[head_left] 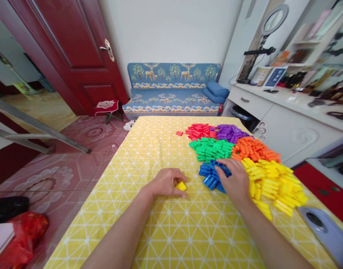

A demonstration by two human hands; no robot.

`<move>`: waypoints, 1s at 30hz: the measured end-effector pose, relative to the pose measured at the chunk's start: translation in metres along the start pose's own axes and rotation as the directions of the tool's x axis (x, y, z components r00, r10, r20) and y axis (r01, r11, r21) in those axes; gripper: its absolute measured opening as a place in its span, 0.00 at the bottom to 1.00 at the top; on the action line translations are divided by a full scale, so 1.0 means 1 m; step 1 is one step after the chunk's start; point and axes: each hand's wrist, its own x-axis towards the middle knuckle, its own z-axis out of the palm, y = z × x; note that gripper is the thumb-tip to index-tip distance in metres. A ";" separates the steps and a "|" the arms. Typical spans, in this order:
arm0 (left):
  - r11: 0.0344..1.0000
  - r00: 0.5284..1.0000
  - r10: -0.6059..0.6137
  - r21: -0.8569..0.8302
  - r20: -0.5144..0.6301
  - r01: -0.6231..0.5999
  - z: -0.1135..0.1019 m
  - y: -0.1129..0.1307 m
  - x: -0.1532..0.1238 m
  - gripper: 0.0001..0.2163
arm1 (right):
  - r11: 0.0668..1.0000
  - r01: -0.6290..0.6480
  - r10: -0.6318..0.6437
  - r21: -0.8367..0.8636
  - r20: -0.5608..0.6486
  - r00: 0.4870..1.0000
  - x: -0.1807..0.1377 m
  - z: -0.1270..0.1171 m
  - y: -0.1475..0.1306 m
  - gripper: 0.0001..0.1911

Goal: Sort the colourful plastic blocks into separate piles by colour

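Note:
My left hand point(166, 182) rests on the yellow patterned tablecloth point(149, 149), fingers curled around a small yellow plastic piece point(181, 185). My right hand point(235, 178) lies over the blue pile point(209, 173) of short plastic tubes, fingertips pinching at blue pieces. Sorted piles lie around it: yellow point(275, 183) to the right, green point(212, 148) and orange point(254, 148) behind, red point(198, 130) and purple point(230, 131) farthest back. One loose red piece point(179, 133) sits apart on the left of the red pile.
A grey-lilac device point(325, 233) lies at the table's right front corner. A white cabinet point(289, 127) with a ring light point(274, 20) stands on the right, a blue sofa point(171, 89) behind, a red door point(67, 52) and ladder rails point(39, 130) on the left.

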 end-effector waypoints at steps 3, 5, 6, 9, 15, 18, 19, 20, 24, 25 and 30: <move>1.000 0.999 -0.002 -0.029 0.042 0.003 -0.001 0.001 0.000 0.20 | 0.993 0.089 -0.086 -0.081 0.036 0.996 -0.009 -0.004 0.017 0.08; 0.986 0.996 -0.065 -0.153 0.055 0.072 0.000 -0.004 -0.001 0.19 | 0.988 0.120 -0.114 -0.098 0.070 0.991 -0.015 -0.004 0.016 0.08; 0.965 0.993 -0.101 -0.239 0.054 0.112 0.001 -0.006 -0.001 0.19 | 0.987 0.126 -0.119 -0.096 0.077 0.990 -0.017 -0.003 0.011 0.08; 0.824 0.976 -0.213 -0.529 0.044 0.204 0.007 -0.011 0.001 0.22 | 0.993 0.119 -0.116 -0.026 0.097 0.989 -0.021 0.000 -0.011 0.09; 0.578 0.970 -0.180 -0.781 0.161 0.237 0.017 0.003 0.005 0.35 | 0.923 0.158 -0.265 0.350 0.280 0.923 -0.030 0.014 -0.056 0.22; 0.560 0.975 -0.118 -0.798 0.186 0.220 0.019 0.010 0.004 0.40 | 0.863 0.218 -0.378 0.455 0.298 0.876 -0.034 0.021 -0.066 0.27; 0.563 0.975 -0.114 -0.796 0.192 0.222 0.020 0.011 0.004 0.41 | 0.847 0.234 -0.402 0.477 0.289 0.869 -0.035 0.022 -0.066 0.26; 0.567 0.974 -0.113 -0.792 0.198 0.227 0.020 0.012 0.004 0.41 | 0.836 0.248 -0.419 0.490 0.277 0.865 -0.035 0.023 -0.066 0.26; 0.578 0.961 -0.109 -0.770 0.254 0.270 0.021 0.013 0.004 0.39 | 0.827 0.278 -0.437 0.489 0.247 0.865 -0.033 0.022 -0.062 0.22; 0.583 0.959 -0.108 -0.765 0.261 0.273 0.020 0.013 0.004 0.39 | 0.827 0.274 -0.435 0.491 0.251 0.865 -0.033 0.022 -0.062 0.22; 0.620 0.963 -0.115 -0.739 0.246 0.263 0.018 0.013 0.003 0.36 | 0.831 0.270 -0.441 0.487 0.280 0.853 -0.034 0.020 -0.067 0.25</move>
